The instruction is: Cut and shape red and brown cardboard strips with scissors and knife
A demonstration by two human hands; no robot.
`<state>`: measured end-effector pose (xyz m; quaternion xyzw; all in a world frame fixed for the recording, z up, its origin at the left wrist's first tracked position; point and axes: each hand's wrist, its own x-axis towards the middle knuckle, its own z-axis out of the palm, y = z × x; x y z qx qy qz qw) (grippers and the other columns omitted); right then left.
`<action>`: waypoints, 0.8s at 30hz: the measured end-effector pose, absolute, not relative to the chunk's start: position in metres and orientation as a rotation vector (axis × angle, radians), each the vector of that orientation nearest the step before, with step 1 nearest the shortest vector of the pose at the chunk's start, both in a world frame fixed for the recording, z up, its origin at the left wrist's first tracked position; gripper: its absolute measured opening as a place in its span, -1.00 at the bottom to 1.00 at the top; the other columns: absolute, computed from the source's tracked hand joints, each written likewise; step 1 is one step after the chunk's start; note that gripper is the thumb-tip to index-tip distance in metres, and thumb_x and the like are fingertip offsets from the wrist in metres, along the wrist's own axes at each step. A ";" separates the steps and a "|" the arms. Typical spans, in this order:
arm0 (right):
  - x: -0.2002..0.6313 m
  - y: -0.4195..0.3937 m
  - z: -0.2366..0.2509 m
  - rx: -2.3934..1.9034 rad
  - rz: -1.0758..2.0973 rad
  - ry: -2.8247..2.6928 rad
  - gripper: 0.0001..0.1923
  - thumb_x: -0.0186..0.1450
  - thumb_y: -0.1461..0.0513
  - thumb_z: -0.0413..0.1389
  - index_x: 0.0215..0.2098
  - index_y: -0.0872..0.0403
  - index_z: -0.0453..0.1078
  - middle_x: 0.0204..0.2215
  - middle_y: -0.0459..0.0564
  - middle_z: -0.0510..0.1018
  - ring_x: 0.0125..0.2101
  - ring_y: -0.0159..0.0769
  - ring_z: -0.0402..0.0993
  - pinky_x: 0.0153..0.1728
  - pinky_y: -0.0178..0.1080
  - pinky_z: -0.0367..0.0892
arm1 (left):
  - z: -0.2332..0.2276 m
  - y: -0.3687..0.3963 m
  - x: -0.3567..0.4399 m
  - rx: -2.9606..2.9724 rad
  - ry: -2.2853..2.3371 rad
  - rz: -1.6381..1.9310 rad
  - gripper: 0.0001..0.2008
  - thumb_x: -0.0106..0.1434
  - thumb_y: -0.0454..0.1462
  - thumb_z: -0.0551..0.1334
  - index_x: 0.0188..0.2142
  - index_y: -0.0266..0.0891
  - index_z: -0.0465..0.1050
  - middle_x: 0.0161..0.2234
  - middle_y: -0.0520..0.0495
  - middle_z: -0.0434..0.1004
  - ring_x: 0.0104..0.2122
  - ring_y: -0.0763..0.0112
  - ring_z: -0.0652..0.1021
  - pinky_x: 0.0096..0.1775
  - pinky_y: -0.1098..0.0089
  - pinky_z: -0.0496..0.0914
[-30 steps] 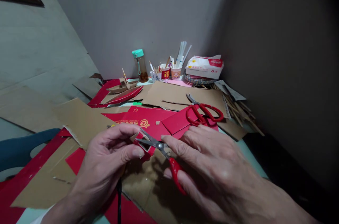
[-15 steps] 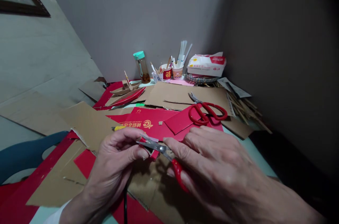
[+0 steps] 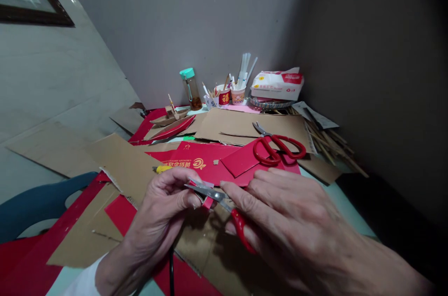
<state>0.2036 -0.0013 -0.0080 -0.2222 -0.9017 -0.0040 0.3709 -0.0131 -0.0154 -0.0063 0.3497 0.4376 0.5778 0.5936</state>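
My left hand [image 3: 163,214] pinches a small piece of red cardboard [image 3: 207,202] between thumb and fingers; most of the piece is hidden by the hand. My right hand [image 3: 292,221] is wrapped around the red handle of a small pair of scissors [image 3: 219,197]. Their blades point left and lie across the cardboard piece, close to my left thumb, and look nearly closed. Beyond my right hand, a larger pair of red-handled scissors [image 3: 278,146] rests on red card [image 3: 241,158]. A yellow cutter [image 3: 164,169] lies just past my left hand.
Cardboard sheets [image 3: 245,125] cover much of the table. Two small model boats [image 3: 171,128] stand at the back left, near a bottle [image 3: 192,93]. Cups of straws and sticks [image 3: 238,95] and a tissue pack [image 3: 278,85] line the wall. Wooden sticks [image 3: 331,144] lie at right.
The scissors' blades have closed further over the red cardboard piece. The whole view has shifted slightly, so the table's contents appear a little farther right.
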 end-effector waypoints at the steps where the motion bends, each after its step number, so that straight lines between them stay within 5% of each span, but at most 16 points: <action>1: 0.204 -0.002 -0.008 -0.577 0.004 -2.322 -0.80 0.49 0.36 0.00 -0.08 0.17 0.47 -0.44 -0.09 0.47 -0.47 -0.27 0.30 -0.44 -0.11 0.23 | -0.006 -0.015 -0.013 0.814 1.013 1.342 -0.72 -0.20 -0.33 0.69 -0.50 -0.17 0.69 -0.58 0.03 0.64 -0.57 0.48 0.58 -0.47 0.57 0.52; 8: 0.203 -0.003 -0.009 -0.629 -0.036 -2.339 -0.80 0.36 0.45 0.04 -0.17 0.14 0.46 -0.42 -0.02 0.53 -0.45 -0.21 0.36 -0.46 -0.10 0.21 | -0.007 -0.014 -0.013 0.806 1.010 1.324 -0.72 -0.16 -0.31 0.69 -0.49 -0.14 0.68 -0.58 0.05 0.63 -0.57 0.47 0.58 -0.46 0.55 0.52; 16: 0.204 0.002 -0.009 -0.631 -0.030 -2.344 -0.78 0.47 0.35 0.03 -0.03 0.20 0.51 -0.41 0.00 0.55 -0.44 -0.21 0.34 -0.40 -0.10 0.26 | -0.007 -0.013 -0.013 0.847 1.048 1.347 -0.72 -0.14 -0.29 0.68 -0.43 -0.11 0.70 -0.51 0.04 0.68 -0.53 0.44 0.60 -0.42 0.52 0.53; 24: 0.195 0.004 0.007 -0.899 1.288 -1.702 -0.84 0.37 0.08 0.28 -0.21 -0.02 0.63 -0.32 -0.09 0.68 -0.33 -0.27 0.58 -0.38 -0.32 0.42 | 0.000 -0.019 -0.010 1.059 1.113 1.407 -0.79 -0.08 -0.22 0.66 -0.41 -0.05 0.75 -0.21 0.03 0.69 -0.26 0.37 0.64 -0.24 0.51 0.57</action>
